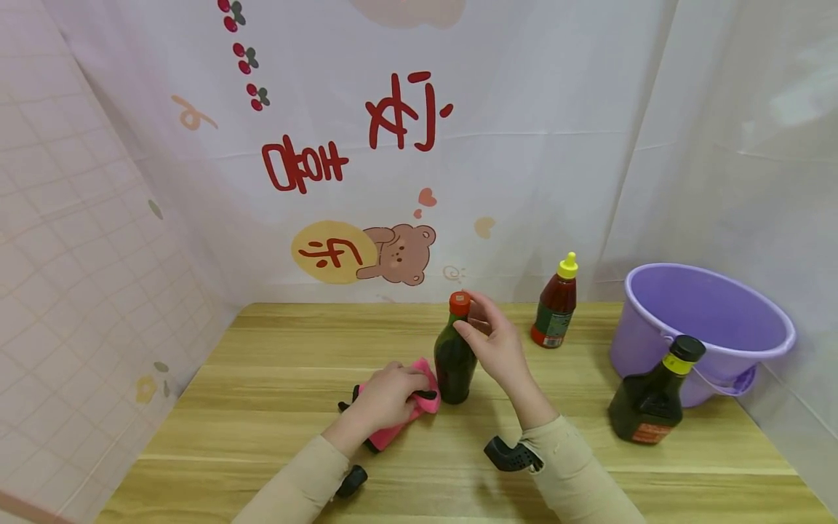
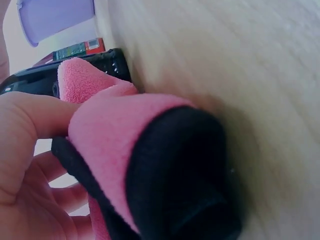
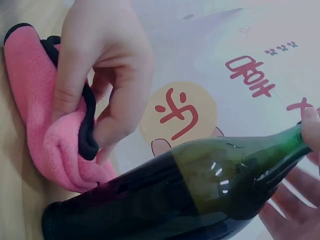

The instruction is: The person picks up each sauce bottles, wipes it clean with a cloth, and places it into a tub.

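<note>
A dark green glass bottle (image 1: 455,364) with a red cap (image 1: 460,301) stands upright near the middle of the table. My right hand (image 1: 500,353) holds it by the neck, thumb on the near side and fingers around behind. My left hand (image 1: 389,393) pinches a pink cloth (image 1: 395,431) with black edging, bunched between thumb and fingers. In the right wrist view, the folded cloth (image 3: 35,90) lies right at the lower side of the bottle (image 3: 165,190). Up close in the left wrist view, the fuzzy cloth (image 2: 112,130) hides part of the bottle's base.
A red sauce bottle (image 1: 554,306) with a yellow nozzle stands at the back right. Farther right is a purple bucket (image 1: 635,342), with a dark squarish bottle (image 1: 644,407) with a black cap in front of it. White printed curtains (image 1: 524,182) border the wooden table (image 1: 294,349).
</note>
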A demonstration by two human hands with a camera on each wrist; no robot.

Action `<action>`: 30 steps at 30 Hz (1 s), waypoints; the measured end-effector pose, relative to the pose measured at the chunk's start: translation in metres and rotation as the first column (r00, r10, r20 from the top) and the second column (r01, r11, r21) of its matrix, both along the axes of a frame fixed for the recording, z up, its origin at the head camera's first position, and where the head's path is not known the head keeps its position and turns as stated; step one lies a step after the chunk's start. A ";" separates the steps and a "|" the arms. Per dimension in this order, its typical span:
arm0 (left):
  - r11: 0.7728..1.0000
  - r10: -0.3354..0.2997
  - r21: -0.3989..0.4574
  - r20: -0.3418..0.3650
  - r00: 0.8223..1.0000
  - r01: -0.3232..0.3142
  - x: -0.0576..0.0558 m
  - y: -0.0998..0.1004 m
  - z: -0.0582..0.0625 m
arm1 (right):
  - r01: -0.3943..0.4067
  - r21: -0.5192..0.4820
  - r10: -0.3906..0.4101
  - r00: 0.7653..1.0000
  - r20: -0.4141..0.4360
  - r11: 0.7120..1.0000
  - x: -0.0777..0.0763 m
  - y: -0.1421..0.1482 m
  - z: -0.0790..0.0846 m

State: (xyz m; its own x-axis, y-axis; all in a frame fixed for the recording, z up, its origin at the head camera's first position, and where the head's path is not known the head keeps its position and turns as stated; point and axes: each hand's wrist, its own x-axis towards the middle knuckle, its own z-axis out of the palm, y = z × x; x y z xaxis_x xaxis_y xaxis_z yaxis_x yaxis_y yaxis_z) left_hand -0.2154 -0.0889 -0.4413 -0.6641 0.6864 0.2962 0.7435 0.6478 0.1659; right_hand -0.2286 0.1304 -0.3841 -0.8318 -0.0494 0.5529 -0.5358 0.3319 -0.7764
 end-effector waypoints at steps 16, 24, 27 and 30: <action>0.989 0.087 0.120 -0.014 0.996 -0.085 -0.003 -0.019 0.022 | 0.244 0.186 -0.217 0.964 -0.152 0.952 0.004 -0.011 0.011; 0.976 0.106 0.194 -0.015 0.994 -0.101 -0.009 -0.024 0.033 | 0.227 0.151 -0.208 0.969 -0.135 0.962 0.003 -0.010 0.013; 0.967 0.108 0.232 -0.012 0.994 -0.102 -0.010 -0.024 0.039 | 0.193 0.132 -0.177 0.976 -0.124 0.972 0.001 -0.007 0.013; 0.958 0.106 0.272 -0.024 0.994 -0.095 -0.012 -0.024 0.045 | 0.158 0.124 -0.145 0.983 -0.110 0.980 0.000 -0.004 0.013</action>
